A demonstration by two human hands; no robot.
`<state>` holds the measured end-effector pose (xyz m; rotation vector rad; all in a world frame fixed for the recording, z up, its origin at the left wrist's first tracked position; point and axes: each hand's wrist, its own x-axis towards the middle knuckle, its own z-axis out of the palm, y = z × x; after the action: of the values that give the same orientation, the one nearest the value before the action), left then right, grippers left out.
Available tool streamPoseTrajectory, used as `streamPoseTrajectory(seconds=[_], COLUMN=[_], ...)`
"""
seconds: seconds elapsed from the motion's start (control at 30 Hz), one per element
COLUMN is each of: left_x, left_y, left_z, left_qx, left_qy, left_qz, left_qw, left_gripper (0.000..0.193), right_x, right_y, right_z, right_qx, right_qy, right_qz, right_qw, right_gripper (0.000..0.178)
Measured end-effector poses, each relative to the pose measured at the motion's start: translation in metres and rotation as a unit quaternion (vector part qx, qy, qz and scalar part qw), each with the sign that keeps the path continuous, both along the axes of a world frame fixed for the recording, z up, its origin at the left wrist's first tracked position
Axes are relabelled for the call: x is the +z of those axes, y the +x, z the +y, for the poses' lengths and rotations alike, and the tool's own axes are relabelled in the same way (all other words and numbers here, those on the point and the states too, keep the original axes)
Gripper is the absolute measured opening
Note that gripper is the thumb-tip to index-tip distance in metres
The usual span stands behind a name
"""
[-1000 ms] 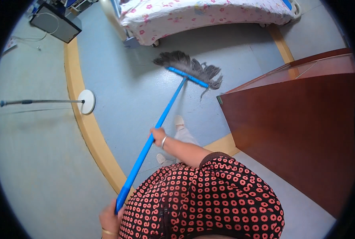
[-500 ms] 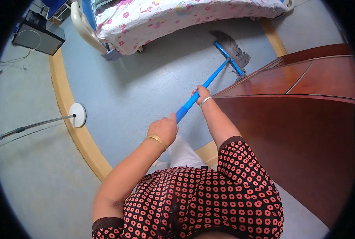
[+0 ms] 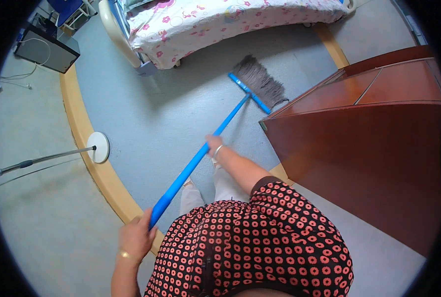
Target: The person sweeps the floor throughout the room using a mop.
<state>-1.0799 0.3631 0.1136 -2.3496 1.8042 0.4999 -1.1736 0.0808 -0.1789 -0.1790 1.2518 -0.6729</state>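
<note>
A mop with a blue handle [image 3: 188, 171] slants across the view from lower left to upper right. My left hand [image 3: 137, 233] is wrapped round the thick upper end of the handle. Further down the shaft, my right hand [image 3: 213, 144] grips it too, a little blurred. The mop's blue crossbar and its grey strands [image 3: 260, 79] lie flat on the blue-grey floor [image 3: 131, 109], between the bed and a reddish-brown wooden cabinet. The strands fan out toward the bed.
A bed [image 3: 200, 29] with a flowered sheet stands at the far side. On the right is the wooden cabinet [image 3: 359, 153], its corner close to the mop head. At left are a metal pole with a round white base [image 3: 98, 147] and a grey box-shaped appliance [image 3: 49, 49] with cables.
Both hands have drawn the mop back toward me and to the left. Its head has moved away from the cabinet's far edge, and the strands have spread out flat.
</note>
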Motion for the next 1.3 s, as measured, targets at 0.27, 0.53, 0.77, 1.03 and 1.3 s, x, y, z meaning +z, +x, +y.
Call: streamPoseTrajectory(seconds=[0.27,0.53,0.77,1.03,1.3], left_x=[0.073,0.067,0.039,0.015,-0.077], left_y=[0.073,0.068,0.105,0.009,-0.142], left_z=[0.124,0.077,-0.010,-0.304,-0.522], left_qx=[0.068,0.083,-0.040,-0.136,-0.214], left_qy=[-0.059,-0.100,-0.103,-0.037,0.010], left_qz=[-0.078,-0.110,-0.111,-0.038,0.079], left_qw=[0.993,0.985,0.988,0.989,0.974], left_gripper=[0.044,0.039,0.040,0.036,0.028], right_x=[0.044,0.060,0.014,0.038,0.098], right_y=[0.126,0.120,0.106,-0.049,-0.149], right_z=[0.151,0.099,0.014,-0.220,-0.316], right_qx=[0.102,0.101,0.004,-0.253,-0.252], right_qy=[0.120,0.154,0.066,0.059,-0.044], right_qz=[-0.084,-0.068,-0.167,-0.171,-0.218], right_qw=[0.984,0.981,0.984,0.950,0.942], right_gripper=[0.011,0.011,0.020,0.008,0.009])
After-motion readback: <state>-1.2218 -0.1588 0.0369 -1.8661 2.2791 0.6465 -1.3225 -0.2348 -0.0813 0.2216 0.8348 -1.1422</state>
